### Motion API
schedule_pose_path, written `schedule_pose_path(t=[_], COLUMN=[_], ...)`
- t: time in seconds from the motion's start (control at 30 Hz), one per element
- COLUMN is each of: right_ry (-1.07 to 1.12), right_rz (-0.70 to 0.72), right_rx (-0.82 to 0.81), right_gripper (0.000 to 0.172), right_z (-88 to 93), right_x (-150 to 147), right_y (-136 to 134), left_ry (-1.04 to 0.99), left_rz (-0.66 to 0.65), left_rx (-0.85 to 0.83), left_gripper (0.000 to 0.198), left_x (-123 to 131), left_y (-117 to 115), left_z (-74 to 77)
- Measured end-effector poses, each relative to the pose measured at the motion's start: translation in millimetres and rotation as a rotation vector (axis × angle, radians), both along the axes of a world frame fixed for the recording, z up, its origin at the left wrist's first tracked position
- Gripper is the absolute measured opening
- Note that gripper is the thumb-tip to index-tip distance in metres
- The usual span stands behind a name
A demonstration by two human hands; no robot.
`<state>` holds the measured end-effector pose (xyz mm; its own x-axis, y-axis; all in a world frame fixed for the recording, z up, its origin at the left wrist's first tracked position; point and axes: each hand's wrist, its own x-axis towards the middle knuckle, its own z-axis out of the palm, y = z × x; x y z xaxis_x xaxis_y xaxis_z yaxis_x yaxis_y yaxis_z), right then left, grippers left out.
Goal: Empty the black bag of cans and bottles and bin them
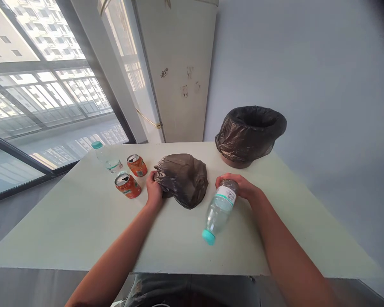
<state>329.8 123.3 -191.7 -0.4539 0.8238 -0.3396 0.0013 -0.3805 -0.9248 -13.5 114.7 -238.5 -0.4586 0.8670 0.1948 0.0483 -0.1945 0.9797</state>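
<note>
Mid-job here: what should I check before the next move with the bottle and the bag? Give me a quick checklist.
1. Grip: right hand wraps the base of the bottle: ok.
2. Seal: teal cap sits on the bottle: ok.
3. Hold: left hand clutches the edge of the brown bag: ok.
4. Bag mouth open: cannot tell, it lies crumpled on the table.
5. Receptacle: lined bin upright, mouth open: ok.
6. Clearance: near can, far can and second bottle lie apart from both hands: ok.
</note>
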Motion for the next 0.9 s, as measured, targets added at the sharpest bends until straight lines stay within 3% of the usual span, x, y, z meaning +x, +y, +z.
schedule_pose_path(t=[0.1, 0.2, 0.3, 0.4, 0.47, 0.53, 0.6, 0.67, 0.77, 0.83, 0.9], right_ry=[0.181, 0.352, 0.415, 0.459, 0.386, 0.256, 0.166, 0.152, -0.014, -0.251, -0.435], right_rz=[0.114, -0.113, -0.196, -0.163, -0.125, -0.04, 0.055, 0.11, 0.14, 0.181, 0.233], right_rx=[0.137, 0.274, 0.322, 0.367, 0.436, 0.525, 0.6, 0.638, 0.757, 0.9, 1.02], right_gripper=[0.072, 0.093, 0.087, 0.072, 0.067, 0.065, 0.069, 0.085, 0.107, 0.087, 0.055], right_z=[3.6, 0.2, -5.9, -14.6, -20.4, -24.1, -25.3, -25.6, -28.5, -32.7, -37.2], right_x=[-10.7, -34.7, -59.5, -75.3, -80.4, -83.0, -84.6, -85.8, -85.9, -84.3, -82.3], right_y=[-6.6, -13.7, -21.9, -27.2, -27.9, -27.9, -28.5, -29.6, -29.7, -27.8, -25.4], left_ry=[0.129, 0.467, 0.72, 0.534, 0.297, 0.13, 0.099, 0.148, 0.168, 0.153, 0.179], left_rz=[-0.165, -0.48, -0.67, -0.809, -0.906, -0.884, -0.774, -0.648, -0.556, -0.47, -0.276], left_rx=[-0.015, 0.067, 0.191, 0.295, 0.341, 0.325, 0.273, 0.26, 0.362, 0.452, 0.523], left_gripper=[0.017, 0.031, 0.06, 0.118, 0.131, 0.118, 0.096, 0.08, 0.075, 0.077, 0.077], left_x=[11.8, 21.5, 24.3, 22.7, 22.9, 25.2, 27.8, 27.8, 17.9, 3.3, -17.5], left_y=[-8.6, -20.8, -30.9, -34.6, -35.0, -36.0, -38.2, -41.5, -49.4, -57.8, -68.7], left_z=[8.3, 21.1, 32.2, 36.1, 34.9, 32.6, 31.9, 35.7, 52.5, 69.2, 86.1])
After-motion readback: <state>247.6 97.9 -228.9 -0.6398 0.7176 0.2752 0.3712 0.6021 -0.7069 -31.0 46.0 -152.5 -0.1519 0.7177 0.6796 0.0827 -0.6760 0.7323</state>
